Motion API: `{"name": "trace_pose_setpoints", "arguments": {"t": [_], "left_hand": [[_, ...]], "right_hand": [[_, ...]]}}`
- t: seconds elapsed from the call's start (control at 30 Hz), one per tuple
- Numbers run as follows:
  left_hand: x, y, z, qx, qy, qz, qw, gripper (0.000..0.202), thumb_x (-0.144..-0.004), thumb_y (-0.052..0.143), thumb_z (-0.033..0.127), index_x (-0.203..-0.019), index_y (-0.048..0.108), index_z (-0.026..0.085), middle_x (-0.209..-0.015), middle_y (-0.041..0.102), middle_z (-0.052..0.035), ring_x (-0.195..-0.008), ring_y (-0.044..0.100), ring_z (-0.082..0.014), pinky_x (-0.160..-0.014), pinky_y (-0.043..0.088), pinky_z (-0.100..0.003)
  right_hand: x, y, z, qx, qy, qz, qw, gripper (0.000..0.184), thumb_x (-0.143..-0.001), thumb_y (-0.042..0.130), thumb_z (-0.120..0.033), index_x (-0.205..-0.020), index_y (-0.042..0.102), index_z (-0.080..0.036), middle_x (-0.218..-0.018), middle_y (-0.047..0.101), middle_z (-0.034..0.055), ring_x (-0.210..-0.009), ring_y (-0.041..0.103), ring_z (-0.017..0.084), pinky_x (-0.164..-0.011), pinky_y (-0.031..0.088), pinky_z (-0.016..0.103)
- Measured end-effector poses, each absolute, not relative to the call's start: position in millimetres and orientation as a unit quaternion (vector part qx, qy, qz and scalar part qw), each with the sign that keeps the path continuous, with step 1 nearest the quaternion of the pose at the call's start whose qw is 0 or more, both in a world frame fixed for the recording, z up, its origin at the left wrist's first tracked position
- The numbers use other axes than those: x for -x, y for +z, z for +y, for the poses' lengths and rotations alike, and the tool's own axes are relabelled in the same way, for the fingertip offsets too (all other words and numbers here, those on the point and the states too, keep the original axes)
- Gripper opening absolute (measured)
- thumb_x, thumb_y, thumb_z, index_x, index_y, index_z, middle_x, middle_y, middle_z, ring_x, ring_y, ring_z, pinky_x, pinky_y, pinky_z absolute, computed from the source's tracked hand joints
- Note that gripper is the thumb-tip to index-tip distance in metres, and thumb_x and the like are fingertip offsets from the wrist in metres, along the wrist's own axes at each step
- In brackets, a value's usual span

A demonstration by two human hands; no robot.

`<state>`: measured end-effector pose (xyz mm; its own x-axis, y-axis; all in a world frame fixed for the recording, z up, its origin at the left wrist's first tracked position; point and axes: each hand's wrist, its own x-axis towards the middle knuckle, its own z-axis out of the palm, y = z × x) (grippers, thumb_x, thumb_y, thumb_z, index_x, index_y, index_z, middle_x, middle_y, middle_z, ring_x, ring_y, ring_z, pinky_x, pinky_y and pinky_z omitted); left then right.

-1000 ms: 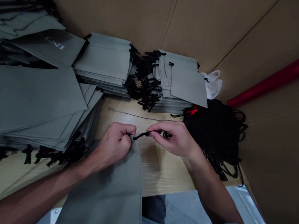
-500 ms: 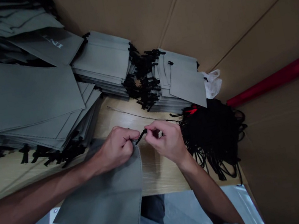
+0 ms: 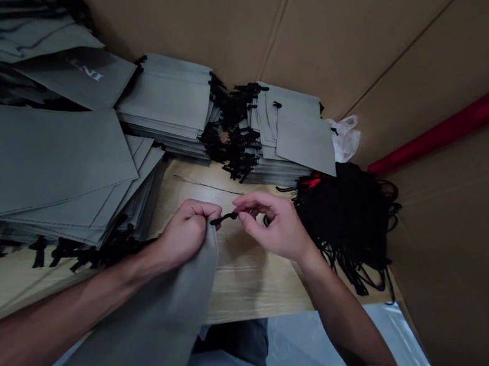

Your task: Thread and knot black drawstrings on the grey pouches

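Drooping lower now, grey bag [image 3: 158, 337] is pinched by left hand [image 3: 187, 231]; right hand [image 3: 276, 228] pinches its half-hidden cord [image 3: 223, 217].

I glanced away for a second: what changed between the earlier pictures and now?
The grey bag swung its lower end leftward, hanging off the table edge. The left hand still pinches its top corner, the right hand still the black cord. Stacked bags and the cord bundle stayed put.

Matt grey cloth bag [image 3: 159, 343], pale wood table [image 3: 252, 282]
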<state>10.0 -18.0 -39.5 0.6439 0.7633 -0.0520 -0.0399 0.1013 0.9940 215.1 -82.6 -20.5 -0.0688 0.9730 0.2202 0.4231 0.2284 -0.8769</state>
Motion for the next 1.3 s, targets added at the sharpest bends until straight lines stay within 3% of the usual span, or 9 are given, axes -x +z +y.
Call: {"name": "trace_pose_setpoints", "arguments": {"t": [0.13,0.3,0.5,0.63,0.77,1.0,1.3], "left_hand": [[-12,-38,-18,-0.432,0.223,0.324,0.811,0.02,-0.064,0.053,0.017,-0.055,0.036,0.023,-0.048,0.031,0.0051,-0.042,0.027,-0.0092,-0.042,0.024,-0.024],[-12,-34,-19,-0.369,0.226,0.347,0.832,0.023,-0.077,0.06,0.023,-0.065,0.039,0.025,-0.049,0.03,0.007,-0.041,0.024,-0.0088,-0.04,0.023,-0.022],[-13,-34,-18,-0.39,0.211,0.352,0.824,0.013,-0.068,0.058,0.02,-0.062,0.047,0.022,-0.048,0.032,0.0073,-0.04,0.024,-0.0075,-0.039,0.024,-0.022],[-12,-38,-19,-0.465,0.225,0.35,0.782,0.013,-0.061,0.053,0.018,-0.054,0.042,0.022,-0.048,0.033,0.0052,-0.042,0.029,-0.0079,-0.042,0.025,-0.023],[-10,-39,-19,-0.556,0.256,0.326,0.721,0.016,-0.062,0.046,0.017,-0.052,0.034,0.023,-0.05,0.028,0.0047,-0.046,0.024,-0.009,-0.044,0.019,-0.025],[-7,-33,-28,-0.693,0.266,0.264,0.616,0.014,-0.059,0.038,0.018,-0.057,0.026,0.024,-0.056,0.017,0.0042,-0.052,0.018,-0.0108,-0.05,0.016,-0.031],[-2,-29,-41,-0.749,0.28,0.21,0.562,0.015,-0.062,0.034,0.014,-0.063,0.021,0.023,-0.059,0.015,0.0044,-0.053,0.02,-0.0103,-0.054,0.018,-0.032]], "right_hand": [[-216,-22,-83,0.5,0.362,-0.663,0.423,0.036,-0.092,0.071,-0.016,-0.127,0.074,-0.024,-0.114,0.081,0.0073,-0.099,0.079,0.02,-0.084,0.063,0.033],[-217,-21,-85,0.477,0.382,-0.674,0.415,0.04,-0.088,0.066,-0.009,-0.125,0.074,-0.024,-0.107,0.081,0.0052,-0.091,0.078,0.019,-0.083,0.062,0.034],[-213,-18,-86,0.486,0.342,-0.714,0.369,0.036,-0.099,0.075,-0.032,-0.133,0.071,-0.024,-0.102,0.079,0.0048,-0.08,0.07,0.017,-0.075,0.058,0.031],[-210,-18,-85,0.479,0.269,-0.769,0.328,0.021,-0.109,0.06,-0.035,-0.117,0.073,-0.021,-0.097,0.076,0.0051,-0.081,0.066,0.017,-0.078,0.053,0.031],[-213,-15,-84,0.492,0.276,-0.754,0.335,0.023,-0.11,0.057,-0.038,-0.101,0.072,-0.022,-0.081,0.066,0.0008,-0.071,0.058,0.016,-0.071,0.046,0.03],[-215,-23,-80,0.476,0.48,-0.631,0.381,0.049,-0.106,0.061,-0.058,-0.073,0.056,-0.022,-0.069,0.05,-0.0024,-0.065,0.043,0.014,-0.063,0.036,0.029],[-211,-37,-74,0.417,0.618,-0.542,0.387,0.039,-0.1,0.064,-0.044,-0.07,0.054,-0.022,-0.062,0.043,-0.0057,-0.059,0.034,0.012,-0.058,0.026,0.029]]}}
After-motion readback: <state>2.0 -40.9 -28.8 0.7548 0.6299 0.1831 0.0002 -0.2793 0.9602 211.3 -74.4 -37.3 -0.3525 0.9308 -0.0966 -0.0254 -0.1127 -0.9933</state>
